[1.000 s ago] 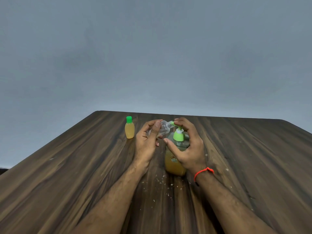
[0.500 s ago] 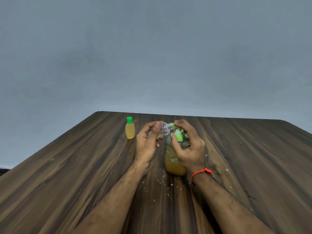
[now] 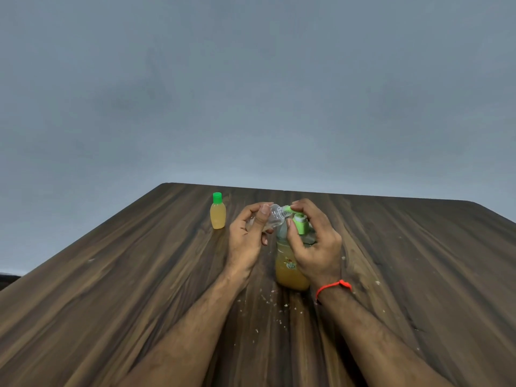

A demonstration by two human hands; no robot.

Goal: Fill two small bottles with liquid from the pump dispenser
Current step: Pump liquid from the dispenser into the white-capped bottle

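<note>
One small bottle (image 3: 218,216) stands filled and capped, centre-left on the counter (image 3: 111,275). Left hand (image 3: 247,238) grips the clear bottle (image 3: 272,216), tilted at the spout; right hand (image 3: 314,244) has pressed the pump dispenser (image 3: 291,272) lower, so filling proceeds.

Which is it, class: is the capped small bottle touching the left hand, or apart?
Apart. The head view shows bare table between the capped small bottle and the left hand.

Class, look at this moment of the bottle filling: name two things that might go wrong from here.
1. The clear bottle lies tilted in the left hand, its mouth at the green nozzle; liquid might miss or run out.
2. The right hand presses the pump dispenser; a hard push might tip it.
</note>
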